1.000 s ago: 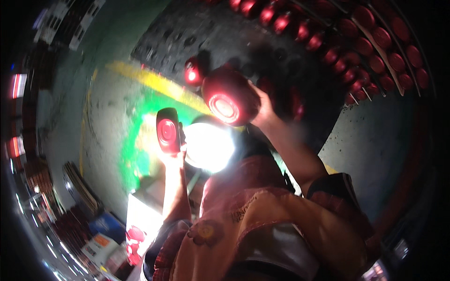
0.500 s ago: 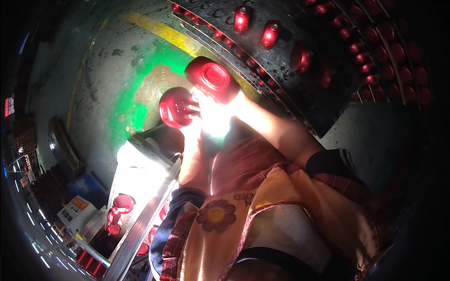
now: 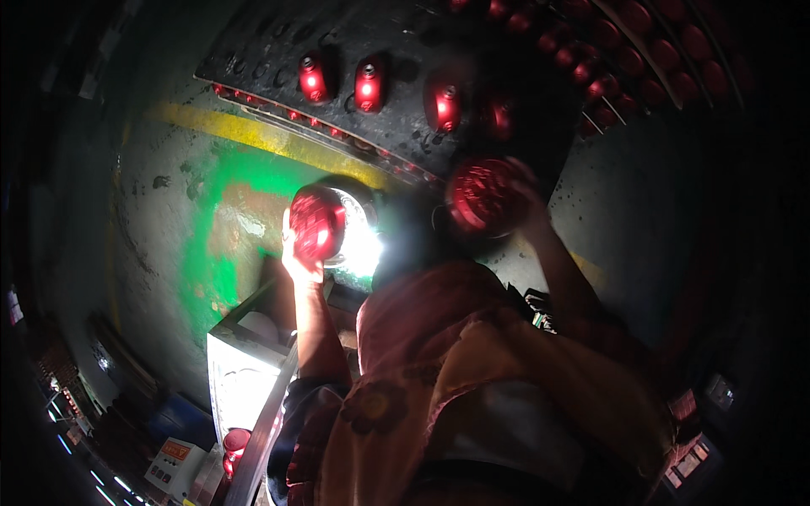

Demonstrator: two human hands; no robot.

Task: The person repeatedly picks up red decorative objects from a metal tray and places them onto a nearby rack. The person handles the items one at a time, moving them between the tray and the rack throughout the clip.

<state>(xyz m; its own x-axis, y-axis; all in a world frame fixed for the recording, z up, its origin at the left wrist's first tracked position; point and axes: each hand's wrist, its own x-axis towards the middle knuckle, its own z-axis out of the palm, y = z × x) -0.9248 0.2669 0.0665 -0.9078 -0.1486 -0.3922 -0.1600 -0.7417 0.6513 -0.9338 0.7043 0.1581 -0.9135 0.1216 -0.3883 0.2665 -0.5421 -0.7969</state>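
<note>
My left hand [image 3: 297, 253] is wrapped round the side of a glossy red rounded vessel [image 3: 317, 221], beside a bright white glare. My right hand [image 3: 528, 202] grips the right side of a second red vessel [image 3: 481, 196], close to the near edge of a dark table [image 3: 380, 51]. Both vessels are smeared by motion, so their exact kind cannot be made out. Several similar red vessels, each with a small metal neck on top, stand on that table, among them one red vessel [image 3: 368, 88] with a bright highlight.
Racks of red vessels [image 3: 629, 61] rise at the far right. More red pieces line a level under the tabletop. At lower left are a brightly lit white panel [image 3: 240, 384], a metal rail and a control box [image 3: 175, 465]. A yellow line [image 3: 228, 126] crosses the floor.
My hands have moved apart, each still with its red vessel. The right one has gone rightward to the table's edge. The view has shifted, bringing more of the tabletop in.
</note>
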